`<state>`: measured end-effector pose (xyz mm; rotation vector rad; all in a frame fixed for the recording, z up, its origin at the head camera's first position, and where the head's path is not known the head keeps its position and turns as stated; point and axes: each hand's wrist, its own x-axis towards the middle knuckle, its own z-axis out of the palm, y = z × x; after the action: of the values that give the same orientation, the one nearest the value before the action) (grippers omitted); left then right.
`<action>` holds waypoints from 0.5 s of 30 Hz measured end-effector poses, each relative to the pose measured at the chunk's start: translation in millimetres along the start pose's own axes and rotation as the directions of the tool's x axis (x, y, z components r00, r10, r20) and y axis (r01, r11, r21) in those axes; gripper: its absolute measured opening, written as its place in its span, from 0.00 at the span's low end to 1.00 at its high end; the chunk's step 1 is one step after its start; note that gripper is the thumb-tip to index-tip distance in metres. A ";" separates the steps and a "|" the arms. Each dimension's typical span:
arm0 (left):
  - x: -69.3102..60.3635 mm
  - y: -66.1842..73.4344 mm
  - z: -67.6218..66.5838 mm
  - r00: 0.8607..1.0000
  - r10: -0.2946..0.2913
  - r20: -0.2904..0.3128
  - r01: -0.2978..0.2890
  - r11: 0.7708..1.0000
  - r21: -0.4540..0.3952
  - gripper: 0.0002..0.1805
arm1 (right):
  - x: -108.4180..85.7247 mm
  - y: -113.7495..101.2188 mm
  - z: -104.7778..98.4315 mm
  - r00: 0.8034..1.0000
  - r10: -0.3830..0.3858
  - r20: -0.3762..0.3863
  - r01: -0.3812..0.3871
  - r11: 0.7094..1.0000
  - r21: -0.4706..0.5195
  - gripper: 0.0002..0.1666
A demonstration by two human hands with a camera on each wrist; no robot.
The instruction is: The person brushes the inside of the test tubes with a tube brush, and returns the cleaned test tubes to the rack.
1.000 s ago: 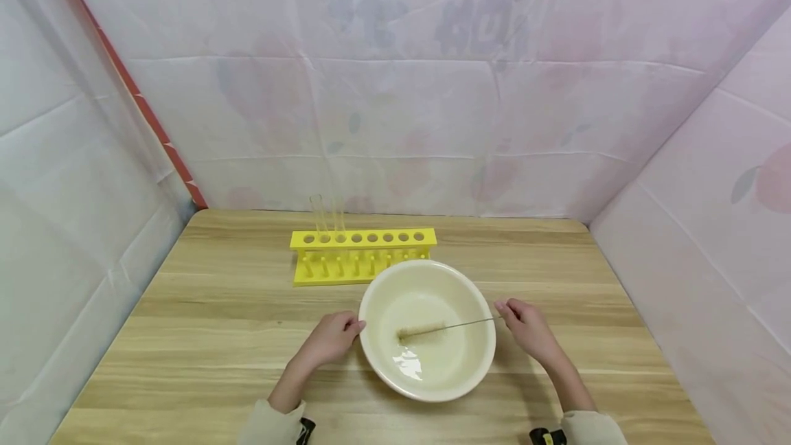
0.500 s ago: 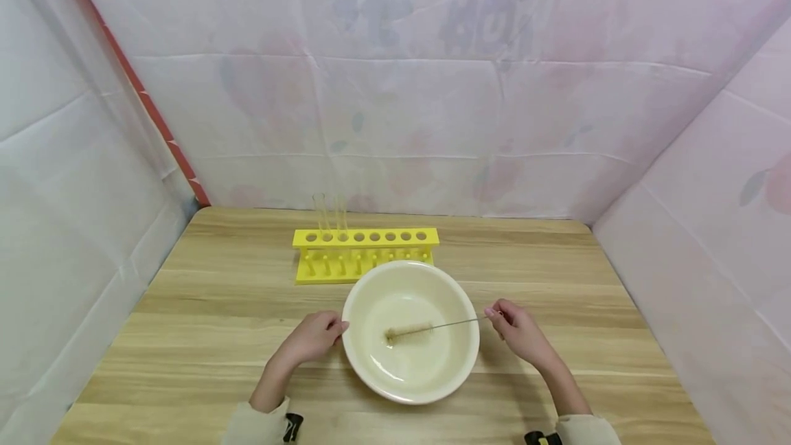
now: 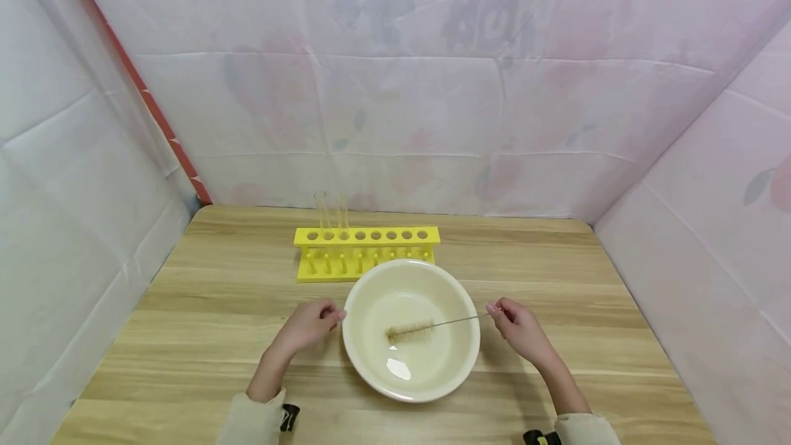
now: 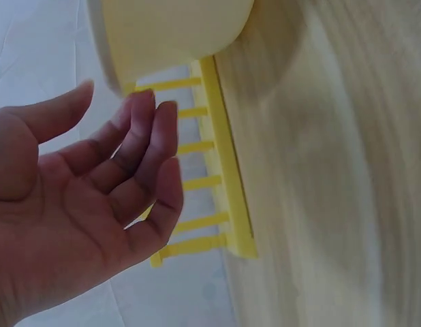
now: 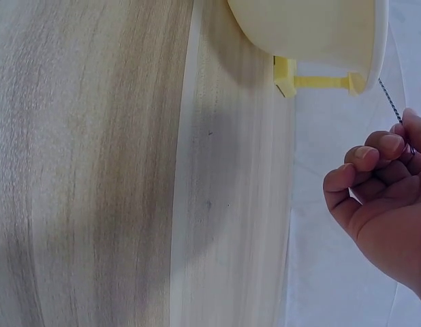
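A cream basin stands on the table, with what looks like clear water in it. Across its inside lies a test tube brush, its tan bristles low in the basin and its wire over the right rim. My right hand pinches the wire end between thumb and fingers; the right wrist view shows the twisted wire at the fingertips. At the basin's left rim is my left hand, fingers loosely bent. In the left wrist view its thumb stands apart from the fingers, with nothing between them.
Behind the basin stands a yellow test tube rack, partly hidden by the rim. Two glass test tubes stand upright near its left end. Pale printed sheets hang behind and beside the wooden table.
The basin has slid left, the brush and both hands moving with it. My left hand has let go of the rim and drawn slightly away; the right hand still holds the brush.
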<state>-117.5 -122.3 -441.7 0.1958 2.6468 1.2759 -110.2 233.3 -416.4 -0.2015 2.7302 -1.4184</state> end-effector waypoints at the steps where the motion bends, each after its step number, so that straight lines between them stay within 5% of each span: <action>1: 2.4 -0.4 -2.6 1.000 -0.003 -0.030 0.003 1.000 0.002 0.08 | 0.0 -0.2 0.1 1.000 0.000 -0.003 0.000 1.000 0.000 0.14; 6: 19.3 -1.1 -18.2 0.978 0.019 -0.208 -0.023 1.000 -0.016 0.08 | 0.5 -0.2 0.8 1.000 -0.005 -0.007 0.005 1.000 0.001 0.15; 11: 37.1 4.2 -33.5 0.920 0.044 -0.390 -0.082 0.993 -0.081 0.12 | 1.4 0.9 1.2 1.000 -0.007 -0.003 0.007 1.000 0.013 0.16; 15: 51.7 6.7 -40.8 0.878 0.013 -0.478 -0.090 0.986 -0.139 0.15 | 1.3 1.7 1.8 1.000 0.003 0.001 -0.003 1.000 0.022 0.16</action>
<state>-177.0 -138.6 -417.7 -0.0877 2.9264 1.7365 -111.4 232.6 -418.7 -0.1974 2.7118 -1.4459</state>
